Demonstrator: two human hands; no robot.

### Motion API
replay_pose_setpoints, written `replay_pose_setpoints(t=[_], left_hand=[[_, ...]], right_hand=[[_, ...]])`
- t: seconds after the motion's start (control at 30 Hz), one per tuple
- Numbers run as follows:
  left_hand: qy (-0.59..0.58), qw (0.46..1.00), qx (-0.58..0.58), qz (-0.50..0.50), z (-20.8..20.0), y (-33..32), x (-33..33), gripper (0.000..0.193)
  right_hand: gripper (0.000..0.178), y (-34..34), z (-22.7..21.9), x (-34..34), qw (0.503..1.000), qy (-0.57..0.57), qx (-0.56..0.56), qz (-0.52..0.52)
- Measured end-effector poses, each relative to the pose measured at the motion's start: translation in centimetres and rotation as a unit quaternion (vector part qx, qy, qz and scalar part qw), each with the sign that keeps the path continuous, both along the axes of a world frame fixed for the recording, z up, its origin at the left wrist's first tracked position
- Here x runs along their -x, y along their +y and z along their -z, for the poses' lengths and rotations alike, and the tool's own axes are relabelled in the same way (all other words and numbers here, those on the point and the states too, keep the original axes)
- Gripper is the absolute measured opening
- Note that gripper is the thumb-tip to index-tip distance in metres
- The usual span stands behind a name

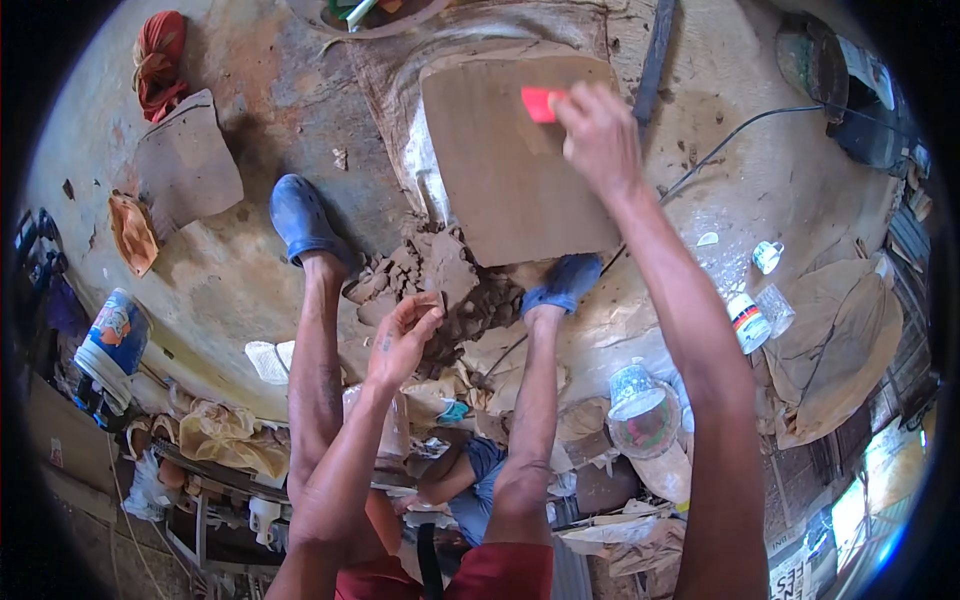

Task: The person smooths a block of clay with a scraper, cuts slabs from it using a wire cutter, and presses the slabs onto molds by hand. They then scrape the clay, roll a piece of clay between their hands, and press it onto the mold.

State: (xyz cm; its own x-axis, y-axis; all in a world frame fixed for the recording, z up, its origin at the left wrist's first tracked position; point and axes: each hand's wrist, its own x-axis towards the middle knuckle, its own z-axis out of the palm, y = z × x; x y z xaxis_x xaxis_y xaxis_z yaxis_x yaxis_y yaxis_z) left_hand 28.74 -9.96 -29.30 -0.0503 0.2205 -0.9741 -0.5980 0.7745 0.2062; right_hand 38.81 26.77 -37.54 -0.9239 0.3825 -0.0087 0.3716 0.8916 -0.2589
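Red and flat, a scraper (538, 104) is pinched in the right hand (602, 140) above a brown rectangular slab (515, 190), its long axis running near to far. That slab lies ahead-right of the half-curled left hand (402, 342), above crumbled brown clay (452, 272); whether it's empty, I can't tell.

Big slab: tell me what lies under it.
A wrinkled sheet shows past the big slab's left edge and seems to run beneath; the slab covers anything further in.
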Motion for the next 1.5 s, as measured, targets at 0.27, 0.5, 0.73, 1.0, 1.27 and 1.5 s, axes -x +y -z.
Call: replay_pose_setpoints(t=[0.27, 0.5, 0.73, 1.0, 1.27, 1.5], left_hand=[[-0.012, 0.998, -0.016, 0.057, -0.4, 1.0, -0.3, 0.046], [-0.006, 0.998, -0.026, 0.051, -0.5, 1.9, 0.0, 0.045], [-0.003, 1.000, -0.015, 0.021, -0.2, 0.7, -1.1, 0.038], [-0.031, 0.999, -0.008, 0.023, -0.1, 1.1, -0.7, 0.043], [-0.028, 0.999, -0.032, 0.002, -1.0, 1.8, 1.1, 0.040], [-0.025, 0.998, -0.049, -0.021, -1.5, 1.6, 2.7, 0.037]], right_hand=[[0.027, -9.8, -3.9, -15.7, 0.986, -0.089, 0.130, -0.056], [0.028, 6.0, -0.6, -1.8, 0.995, 0.080, -0.034, 0.049], [0.027, -1.5, -0.8, -8.6, 0.999, -0.022, 0.044, 0.002], [0.032, -11.9, -3.3, -19.3, 0.993, -0.050, 0.084, 0.072], [0.020, -14.2, -3.5, -16.4, 0.883, -0.017, 0.101, 0.458], [0.026, -27.5, -1.3, -3.7, 0.915, -0.014, 0.105, 0.389]])
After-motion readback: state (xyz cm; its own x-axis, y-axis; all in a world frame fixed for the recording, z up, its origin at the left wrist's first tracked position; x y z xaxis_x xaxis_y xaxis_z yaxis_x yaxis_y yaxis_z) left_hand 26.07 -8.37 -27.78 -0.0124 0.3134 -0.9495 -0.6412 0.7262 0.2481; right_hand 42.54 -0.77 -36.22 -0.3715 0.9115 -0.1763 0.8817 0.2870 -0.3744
